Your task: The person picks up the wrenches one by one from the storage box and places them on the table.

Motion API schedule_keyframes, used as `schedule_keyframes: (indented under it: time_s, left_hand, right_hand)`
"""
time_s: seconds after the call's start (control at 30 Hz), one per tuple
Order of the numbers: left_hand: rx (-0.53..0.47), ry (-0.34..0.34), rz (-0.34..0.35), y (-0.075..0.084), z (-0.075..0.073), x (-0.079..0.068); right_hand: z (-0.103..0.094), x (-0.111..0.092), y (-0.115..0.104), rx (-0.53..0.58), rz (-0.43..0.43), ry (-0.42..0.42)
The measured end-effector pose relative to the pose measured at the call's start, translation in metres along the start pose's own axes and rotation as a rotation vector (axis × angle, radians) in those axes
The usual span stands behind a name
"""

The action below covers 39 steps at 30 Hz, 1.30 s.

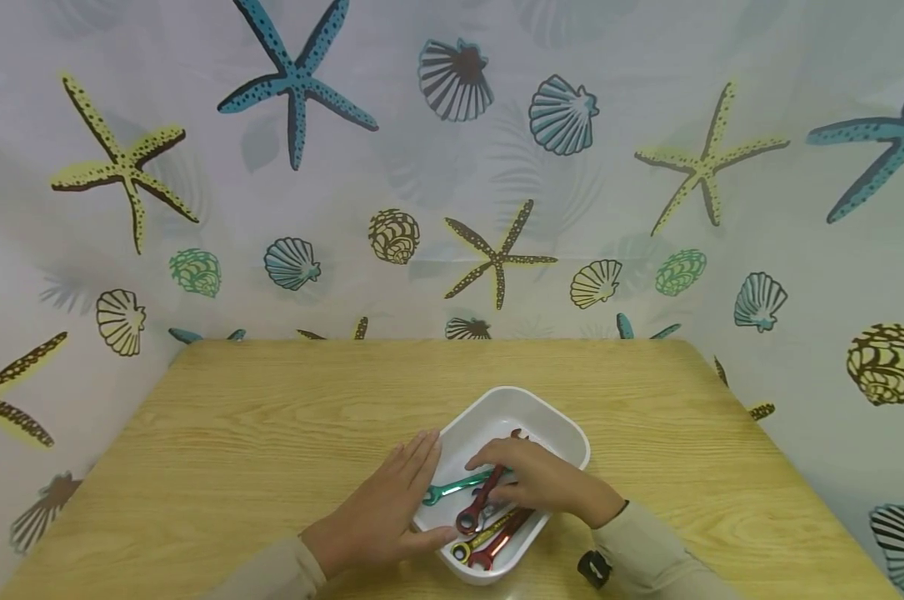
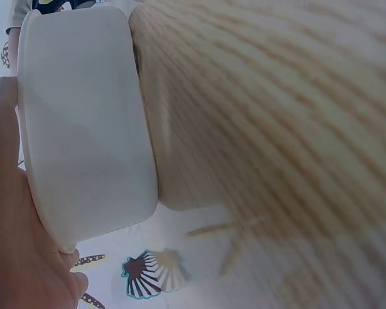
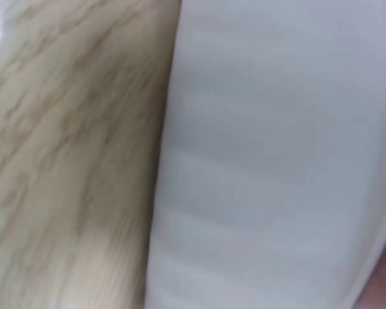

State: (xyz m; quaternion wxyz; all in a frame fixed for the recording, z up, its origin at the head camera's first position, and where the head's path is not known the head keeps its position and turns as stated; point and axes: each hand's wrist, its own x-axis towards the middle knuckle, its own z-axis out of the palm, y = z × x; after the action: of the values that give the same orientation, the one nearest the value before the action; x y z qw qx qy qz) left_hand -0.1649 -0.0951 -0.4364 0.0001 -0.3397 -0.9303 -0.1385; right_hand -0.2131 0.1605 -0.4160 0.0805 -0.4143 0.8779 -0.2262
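A white plastic tray point(image 1: 507, 402) holds several shiny combination wrenches. Along its left side rests my left hand point(image 1: 384, 508), fingers straight on the rim and thumb across the near corner. My right hand point(image 1: 545, 479) reaches in over the right rim, with a dark red wrench point(image 1: 481, 502) between its fingers and thumb. The hand hides part of this wrench's shank. A green wrench point(image 1: 457, 486) lies just left of it. Nearer the front lie a yellow wrench point(image 1: 489, 536) and another red wrench point(image 1: 502, 540). Both wrist views show the tray's outer wall point(image 2: 87, 122) point(image 3: 264, 154).
The tray stands on a wood-grain table point(image 1: 287, 417) near its front edge. A curtain with starfish and shells point(image 1: 496, 167) hangs behind the table and at both sides. A small black device point(image 1: 594, 569) sits at my right sleeve.
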Motion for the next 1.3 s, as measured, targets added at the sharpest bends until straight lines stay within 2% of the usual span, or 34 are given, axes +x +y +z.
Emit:
schedule_keyframes:
  time_s: [0.13, 0.4, 0.7, 1.3]
  left_hand:
    - [-0.008, 0.004, 0.001, 0.0, 0.0, -0.001]
    - [-0.008, 0.021, -0.002, 0.0, 0.0, -0.001]
    - [-0.016, 0.015, -0.008, 0.001, 0.001, 0.0]
    - [-0.015, -0.002, -0.02, 0.002, 0.001, 0.001]
  right_hand:
    - [0.004, 0.004, 0.002, 0.009, 0.019, -0.05]
    - [0.008, 0.014, 0.01, 0.005, 0.028, -0.078]
    - [0.014, 0.022, 0.017, -0.061, 0.016, -0.073]
    - [0.014, 0.025, 0.018, -0.064, 0.016, -0.079]
